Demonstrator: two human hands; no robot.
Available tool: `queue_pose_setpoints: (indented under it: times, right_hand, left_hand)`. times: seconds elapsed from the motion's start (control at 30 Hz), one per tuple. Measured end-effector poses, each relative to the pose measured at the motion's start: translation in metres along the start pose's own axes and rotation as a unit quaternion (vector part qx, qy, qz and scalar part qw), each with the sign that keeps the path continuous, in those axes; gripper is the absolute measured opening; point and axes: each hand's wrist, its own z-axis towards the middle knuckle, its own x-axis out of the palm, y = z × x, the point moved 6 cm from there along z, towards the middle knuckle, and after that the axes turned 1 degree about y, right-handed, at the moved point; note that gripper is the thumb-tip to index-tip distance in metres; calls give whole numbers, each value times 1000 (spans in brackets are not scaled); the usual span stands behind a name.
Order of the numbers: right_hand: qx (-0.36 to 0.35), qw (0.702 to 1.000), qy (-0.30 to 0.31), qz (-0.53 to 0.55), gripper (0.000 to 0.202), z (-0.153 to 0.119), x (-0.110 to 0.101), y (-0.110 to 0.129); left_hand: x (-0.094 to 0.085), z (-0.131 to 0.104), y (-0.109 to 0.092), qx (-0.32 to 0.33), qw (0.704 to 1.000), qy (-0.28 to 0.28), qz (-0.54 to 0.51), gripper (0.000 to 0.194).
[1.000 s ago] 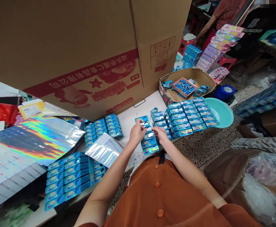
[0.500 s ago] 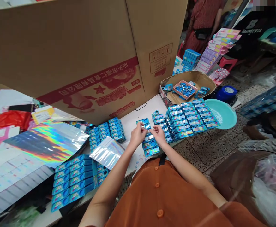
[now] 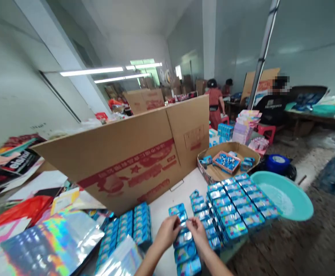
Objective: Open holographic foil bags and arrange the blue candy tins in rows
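A short row of small blue packs [image 3: 185, 253], some with a round recess on top, runs toward me on the white tabletop [image 3: 167, 195]. My left hand [image 3: 168, 232] is over the row's left side, thumb and fingers pinched together. Facing it from the right is my right hand [image 3: 197, 234], its fingertips also closed. Whatever lies between the fingers is too small to make out. Right beside the row stand more blue packs [image 3: 203, 215] and a larger stacked block of blue packs [image 3: 239, 205] with shiny fronts.
A tall cardboard sheet [image 3: 144, 153] stands behind the table. At right are a cut-down carton [image 3: 229, 147] holding a pink tray of small blue parts [image 3: 226, 161], and a turquoise basin [image 3: 299, 199]. Silvery film [image 3: 55, 241] lies left. People sit and stand farther back.
The view has tipped up, bringing walls, lights and more of the room in. Both hands appear lower in the picture but stay at the same row, fingers still closed.
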Motion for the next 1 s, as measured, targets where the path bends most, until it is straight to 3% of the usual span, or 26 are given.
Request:
queue_pose_setpoints:
  times: [0.17,0.4,0.53,0.63,0.73,0.8,1.0]
  right_hand:
    - [-12,1000,-14,2,36,19,-2,-29]
    - [-47,997,-56,-10,37,24,-1,-44]
    - [-39,999,-28,-10,44,27,1,-38]
    - [-21,1000,5,-2,49,17,2,-17]
    - [-15,999,31,-2,50,0,1,11]
    - [14,999,38,-14,47,-3,0,17]
    - [82,995,36,-53,43,10,-11,-13]
  left_hand:
    - [-2,4,-3,-47,997,24,47,7]
    - [-6,0,-5,-68,997,35,29,9]
    - [-4,4,-3,-52,998,27,35,11]
    - [-6,5,-10,-51,998,20,40,21]
    - [-13,-1,-20,-71,997,-1,-21,19]
    - [-18,-2,-22,-71,993,-17,-89,19]
    - [0,-1,7,-147,965,30,-215,21]
